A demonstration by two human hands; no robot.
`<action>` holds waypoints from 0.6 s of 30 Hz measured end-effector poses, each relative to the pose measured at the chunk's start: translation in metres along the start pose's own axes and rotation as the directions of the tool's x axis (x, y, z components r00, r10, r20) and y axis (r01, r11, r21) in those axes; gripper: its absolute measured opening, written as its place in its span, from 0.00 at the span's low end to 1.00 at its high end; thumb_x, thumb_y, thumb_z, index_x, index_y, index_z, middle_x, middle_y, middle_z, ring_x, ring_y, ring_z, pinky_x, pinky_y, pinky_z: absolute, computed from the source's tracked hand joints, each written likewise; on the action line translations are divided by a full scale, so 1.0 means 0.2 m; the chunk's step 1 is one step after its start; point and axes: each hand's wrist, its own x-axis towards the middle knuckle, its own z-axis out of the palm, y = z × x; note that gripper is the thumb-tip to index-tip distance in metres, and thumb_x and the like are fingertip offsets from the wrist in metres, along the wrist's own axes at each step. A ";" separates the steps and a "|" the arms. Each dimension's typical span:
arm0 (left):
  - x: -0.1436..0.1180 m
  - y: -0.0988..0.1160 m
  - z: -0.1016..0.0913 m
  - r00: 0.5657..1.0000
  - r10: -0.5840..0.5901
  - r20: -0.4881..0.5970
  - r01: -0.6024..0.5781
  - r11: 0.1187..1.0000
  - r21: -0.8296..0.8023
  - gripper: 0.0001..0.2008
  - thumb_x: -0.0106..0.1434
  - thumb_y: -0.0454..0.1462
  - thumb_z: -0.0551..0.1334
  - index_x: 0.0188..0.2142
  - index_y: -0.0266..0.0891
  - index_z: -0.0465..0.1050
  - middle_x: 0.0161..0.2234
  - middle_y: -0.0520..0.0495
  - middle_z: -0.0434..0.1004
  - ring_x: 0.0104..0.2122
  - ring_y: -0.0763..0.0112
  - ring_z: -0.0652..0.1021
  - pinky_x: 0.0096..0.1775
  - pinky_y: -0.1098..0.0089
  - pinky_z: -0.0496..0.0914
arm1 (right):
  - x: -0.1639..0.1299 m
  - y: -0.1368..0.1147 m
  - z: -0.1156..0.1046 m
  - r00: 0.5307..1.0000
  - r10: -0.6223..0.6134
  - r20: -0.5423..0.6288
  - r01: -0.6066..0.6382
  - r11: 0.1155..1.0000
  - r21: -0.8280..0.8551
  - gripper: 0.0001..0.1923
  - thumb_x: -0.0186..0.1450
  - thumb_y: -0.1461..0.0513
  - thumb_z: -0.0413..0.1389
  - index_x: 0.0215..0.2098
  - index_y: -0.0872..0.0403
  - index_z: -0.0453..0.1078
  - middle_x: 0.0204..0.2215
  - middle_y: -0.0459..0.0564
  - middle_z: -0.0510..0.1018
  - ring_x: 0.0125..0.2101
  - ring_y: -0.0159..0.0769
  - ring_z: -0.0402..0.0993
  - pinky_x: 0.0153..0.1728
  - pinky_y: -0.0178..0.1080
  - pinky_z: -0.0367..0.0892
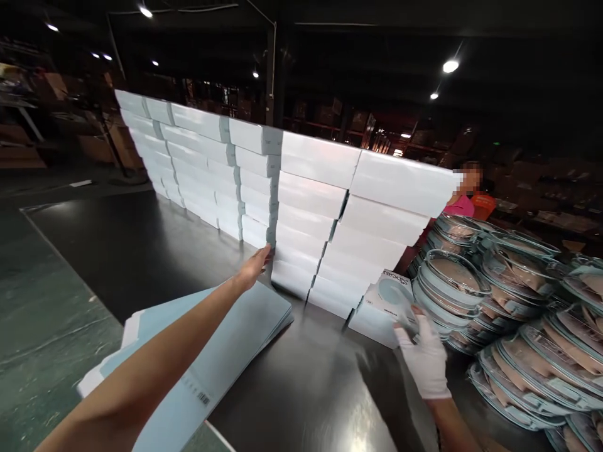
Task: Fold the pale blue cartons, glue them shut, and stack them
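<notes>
My left hand (254, 269) is bare, its fingers stretched toward the lower part of a stacked wall of white cartons (306, 226). The fingertips are at or very near the carton ends; contact is hard to tell. My right hand (424, 358) wears a white glove, with thumb and fingers spread beside the right end of a low white box (377, 326). That box has a printed top with a pale round picture. Under my left forearm lies a fanned pile of flat light-blue cardboard sheets (235, 333), one showing a barcode.
Stacks of round, blue-rimmed items in clear wrap (455, 276) crowd the right side. All this stands on a dark, shiny table (301, 383). Behind the cartons is a person in a pink top (460, 206). Shelving and a post (271, 69) stand farther back.
</notes>
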 end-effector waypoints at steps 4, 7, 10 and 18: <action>0.12 0.00 0.12 0.995 -0.024 0.096 0.038 0.989 -0.140 0.19 0.73 0.47 0.62 0.57 0.39 0.72 0.57 0.40 0.76 0.53 0.55 0.79 0.54 0.48 0.74 | -0.03 0.10 0.00 0.928 0.363 -0.088 -0.311 0.882 0.354 0.26 0.67 0.43 0.57 0.50 0.55 0.73 0.53 0.58 0.79 0.56 0.50 0.74 0.61 0.60 0.63; 0.17 0.00 0.17 0.988 0.012 0.153 0.022 0.976 -0.218 0.19 0.73 0.47 0.62 0.57 0.41 0.73 0.59 0.40 0.75 0.53 0.55 0.79 0.55 0.49 0.73 | -0.02 0.10 0.08 0.852 0.519 0.063 -0.461 0.690 0.558 0.26 0.70 0.43 0.56 0.51 0.54 0.75 0.49 0.55 0.82 0.47 0.43 0.79 0.54 0.53 0.71; 0.21 0.01 0.16 0.989 0.030 0.148 0.009 0.966 -0.259 0.19 0.73 0.47 0.61 0.58 0.42 0.72 0.59 0.40 0.75 0.53 0.56 0.79 0.55 0.49 0.74 | -0.01 0.05 0.18 0.775 0.591 0.222 -0.571 0.505 0.647 0.29 0.69 0.41 0.55 0.54 0.55 0.74 0.47 0.54 0.83 0.45 0.42 0.81 0.51 0.52 0.73; 0.26 0.06 0.04 0.988 0.120 0.093 -0.106 0.984 -0.146 0.21 0.73 0.49 0.61 0.55 0.37 0.73 0.52 0.43 0.79 0.47 0.55 0.81 0.48 0.53 0.78 | -0.11 -0.09 0.33 0.658 0.622 0.423 -0.716 0.345 0.607 0.32 0.73 0.41 0.49 0.62 0.54 0.68 0.54 0.56 0.80 0.52 0.44 0.78 0.56 0.54 0.71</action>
